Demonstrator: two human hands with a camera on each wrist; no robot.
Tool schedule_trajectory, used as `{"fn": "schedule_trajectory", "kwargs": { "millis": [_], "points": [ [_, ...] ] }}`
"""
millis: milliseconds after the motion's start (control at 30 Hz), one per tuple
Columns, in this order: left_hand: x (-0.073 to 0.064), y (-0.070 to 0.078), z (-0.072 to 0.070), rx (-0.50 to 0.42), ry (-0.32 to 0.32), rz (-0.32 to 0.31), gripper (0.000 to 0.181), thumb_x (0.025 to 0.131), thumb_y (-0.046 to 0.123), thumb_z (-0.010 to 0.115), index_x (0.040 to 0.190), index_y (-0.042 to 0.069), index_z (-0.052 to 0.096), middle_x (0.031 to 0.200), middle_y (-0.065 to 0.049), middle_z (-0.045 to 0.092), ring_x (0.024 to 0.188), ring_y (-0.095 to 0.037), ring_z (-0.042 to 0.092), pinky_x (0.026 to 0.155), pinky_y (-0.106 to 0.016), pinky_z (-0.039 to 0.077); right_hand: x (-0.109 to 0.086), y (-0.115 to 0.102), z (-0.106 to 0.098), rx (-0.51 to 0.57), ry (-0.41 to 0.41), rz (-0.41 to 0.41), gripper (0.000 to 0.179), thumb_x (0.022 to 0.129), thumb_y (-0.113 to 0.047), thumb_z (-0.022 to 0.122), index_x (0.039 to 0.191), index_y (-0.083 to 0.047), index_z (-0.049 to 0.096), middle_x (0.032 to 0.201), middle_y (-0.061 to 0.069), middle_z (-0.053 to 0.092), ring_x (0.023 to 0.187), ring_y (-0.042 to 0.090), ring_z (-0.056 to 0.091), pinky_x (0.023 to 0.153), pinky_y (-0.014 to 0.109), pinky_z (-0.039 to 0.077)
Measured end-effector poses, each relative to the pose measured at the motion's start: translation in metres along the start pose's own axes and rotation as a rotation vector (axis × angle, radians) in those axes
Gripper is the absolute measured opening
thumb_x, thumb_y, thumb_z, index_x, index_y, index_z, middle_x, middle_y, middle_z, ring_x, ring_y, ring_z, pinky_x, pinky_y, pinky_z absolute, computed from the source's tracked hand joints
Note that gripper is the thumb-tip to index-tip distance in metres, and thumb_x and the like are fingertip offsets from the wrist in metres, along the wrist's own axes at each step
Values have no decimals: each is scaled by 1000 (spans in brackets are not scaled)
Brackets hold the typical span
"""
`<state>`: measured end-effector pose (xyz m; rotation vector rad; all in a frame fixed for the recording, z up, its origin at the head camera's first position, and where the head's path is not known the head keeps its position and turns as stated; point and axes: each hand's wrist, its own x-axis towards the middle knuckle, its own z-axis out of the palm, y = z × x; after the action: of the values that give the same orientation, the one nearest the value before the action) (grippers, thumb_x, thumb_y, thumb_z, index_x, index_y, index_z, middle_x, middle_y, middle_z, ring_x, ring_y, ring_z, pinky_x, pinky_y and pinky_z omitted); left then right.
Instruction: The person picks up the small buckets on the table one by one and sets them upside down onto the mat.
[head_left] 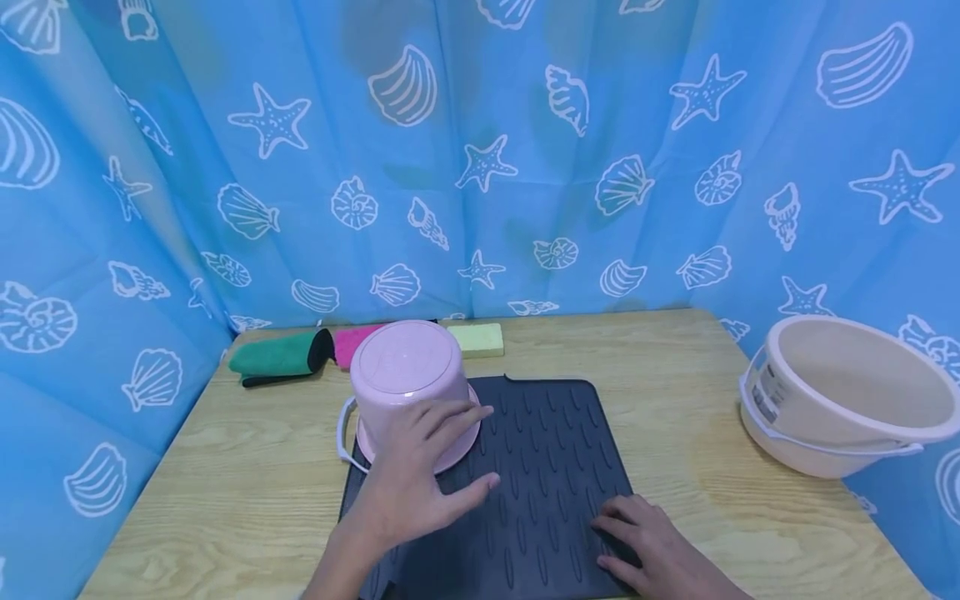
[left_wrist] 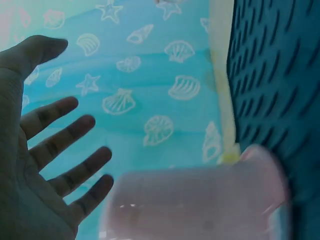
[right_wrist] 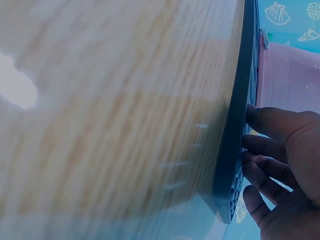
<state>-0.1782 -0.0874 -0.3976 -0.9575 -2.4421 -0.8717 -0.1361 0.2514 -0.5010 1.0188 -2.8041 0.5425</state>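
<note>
A pink bucket (head_left: 405,360) stands upside down at the back left of a black ridged mat (head_left: 543,467), its white handle (head_left: 342,429) hanging on the left. My left hand (head_left: 412,471) is in front of the bucket, overlapping it in the head view. In the left wrist view its fingers are spread, with air between them and the bucket (left_wrist: 185,207). At the mat's right edge is my right hand (head_left: 648,542), fingers loosely bent. The right wrist view puts those fingertips (right_wrist: 252,142) right at the mat's ridged face, nothing gripped.
A large cream bucket (head_left: 825,457) with a label and handle stands at the table's right edge. Along the back lie a rolled green cloth (head_left: 273,356), a pink cloth (head_left: 351,343) and a pale yellow sponge (head_left: 480,340). A blue shell-patterned curtain (head_left: 450,167) surrounds the wooden table (head_left: 225,492).
</note>
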Motion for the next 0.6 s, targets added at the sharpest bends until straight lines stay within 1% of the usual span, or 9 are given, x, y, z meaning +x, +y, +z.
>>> {"fn": "schedule_trajectory", "kwargs": {
  "millis": [133,300,433,500,600],
  "points": [
    [-14,3,16,-90,-67,-104,59,88,55,69,143,42,50,141,18,49,129,-7,43,105,-44,42,0,-1,-1,-4,-9,15,32,92,-36,74,113,-12,73,111,-7,57,96,9,52,75,35,49],
    [-27,2,30,-116,-108,-190,56,88,58,68,141,46,51,139,22,49,127,-6,45,103,-46,44,0,-2,-1,-8,-10,20,33,91,-36,74,113,-12,73,111,-7,57,96,9,52,75,35,49],
    [-34,0,37,-127,-139,-237,56,88,57,69,140,48,51,140,21,49,128,-7,45,103,-48,43,0,-3,-1,4,-33,44,33,92,-37,72,115,-12,73,111,-7,57,97,9,51,75,35,48],
    [-37,-1,40,-111,-162,-250,56,88,58,68,140,49,50,140,18,49,128,-9,45,104,-49,43,1,-3,-2,12,-51,58,34,93,-38,71,115,-12,73,112,-8,56,97,9,51,74,35,47],
    [-42,-2,44,-86,-182,-269,56,88,60,67,140,46,51,140,16,51,128,-11,46,106,-51,40,0,-4,-3,17,-68,70,35,93,-41,70,116,-13,73,112,-8,56,96,10,50,73,34,46]
  ]
}}
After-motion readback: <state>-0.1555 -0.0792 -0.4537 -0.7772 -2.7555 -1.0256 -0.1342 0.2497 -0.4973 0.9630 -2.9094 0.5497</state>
